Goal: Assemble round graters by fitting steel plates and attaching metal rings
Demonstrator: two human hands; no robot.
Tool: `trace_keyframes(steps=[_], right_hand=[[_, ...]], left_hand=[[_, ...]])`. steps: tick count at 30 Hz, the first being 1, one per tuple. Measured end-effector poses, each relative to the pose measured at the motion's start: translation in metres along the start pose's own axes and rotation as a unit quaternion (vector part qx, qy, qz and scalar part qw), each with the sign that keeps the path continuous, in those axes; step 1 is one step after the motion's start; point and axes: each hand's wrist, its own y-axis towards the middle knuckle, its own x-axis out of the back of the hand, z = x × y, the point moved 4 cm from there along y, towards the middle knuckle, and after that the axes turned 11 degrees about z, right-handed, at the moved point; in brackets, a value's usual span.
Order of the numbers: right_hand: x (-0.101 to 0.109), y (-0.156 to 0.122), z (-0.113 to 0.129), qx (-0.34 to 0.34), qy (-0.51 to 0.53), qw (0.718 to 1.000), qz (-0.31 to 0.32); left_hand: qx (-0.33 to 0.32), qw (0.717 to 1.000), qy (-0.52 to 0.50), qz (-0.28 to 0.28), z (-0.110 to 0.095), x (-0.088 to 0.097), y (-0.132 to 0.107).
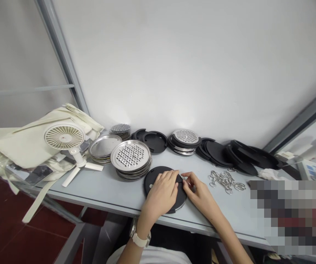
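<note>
On the bench near its front edge lies a round black disc (180,200) with a raised rim and a light hole at its left. My left hand (162,192) lies over the disc with its fingers stretched out flat. At the disc's right edge, my right hand (195,187) has thumb and index finger pinched on a thin, shiny metal wire piece (183,177), mostly hidden by the fingertips. To the right is a loose heap of metal wire loops (225,181). Round metal grater plates (131,156) are stacked left of the disc.
Plain metal discs (104,146) and a small grater stack (120,129) stand behind. Black round holders (155,142) line the wall, one topped by a perforated plate (185,136). Leftward are a white fan (64,136) and cream bag (31,143). A blurred patch (295,216) covers the right.
</note>
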Motion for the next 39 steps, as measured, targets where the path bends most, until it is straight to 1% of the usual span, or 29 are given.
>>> trace_keyframes(steps=[11,39], right_hand=[[-0.0005,-0.0003,0.0014,0.0,-0.004,1.0,-0.004],[-0.0056,-0.0002,0.0006,-0.008,0.0,0.999,0.042]], left_hand=[[0.001,1.0,-0.002,0.003,-0.0004,-0.0002,0.0008],[-0.012,1.0,-0.005,-0.001,0.0,-0.0009,-0.0013]])
